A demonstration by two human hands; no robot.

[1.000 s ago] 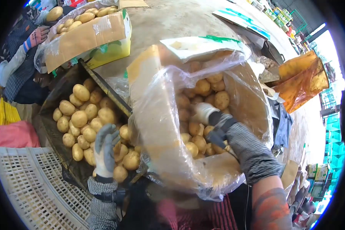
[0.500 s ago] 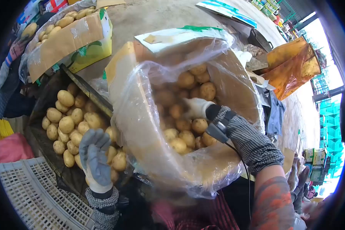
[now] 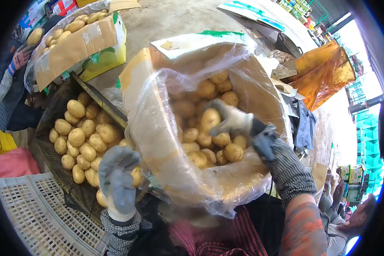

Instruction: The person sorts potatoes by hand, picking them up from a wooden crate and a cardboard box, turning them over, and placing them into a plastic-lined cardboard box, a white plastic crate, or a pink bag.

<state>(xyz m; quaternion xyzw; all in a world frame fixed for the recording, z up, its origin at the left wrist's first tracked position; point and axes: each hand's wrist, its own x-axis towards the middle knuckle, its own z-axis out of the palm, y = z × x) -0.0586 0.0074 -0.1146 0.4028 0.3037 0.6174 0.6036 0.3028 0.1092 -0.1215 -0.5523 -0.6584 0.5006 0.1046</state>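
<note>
My right hand [image 3: 234, 118], in a white and grey glove, is inside the cardboard box [image 3: 151, 141] lined with clear plastic. Its fingers are closed around a potato [image 3: 210, 120], lifted just above the other potatoes [image 3: 197, 158] in the box. To the left of the box, my left hand [image 3: 120, 179] is raised in a grey-coated glove, fingers loosely curved and apart from the thumb, holding nothing I can see. Behind it, several loose potatoes [image 3: 88, 152] lie in a dark, open-sided container [image 3: 47, 147].
A white plastic crate [image 3: 38, 209] stands at lower left. Another potato-filled box [image 3: 77, 53] is at upper left, with another person's gloved hand [image 3: 21, 57] beside it. An orange plastic-lined container [image 3: 320, 72] and flattened cardboard [image 3: 251, 15] lie beyond.
My right hand has come up and slightly right from among the potatoes and now grips one. My left hand has shifted a little right, its fingers more bent.
</note>
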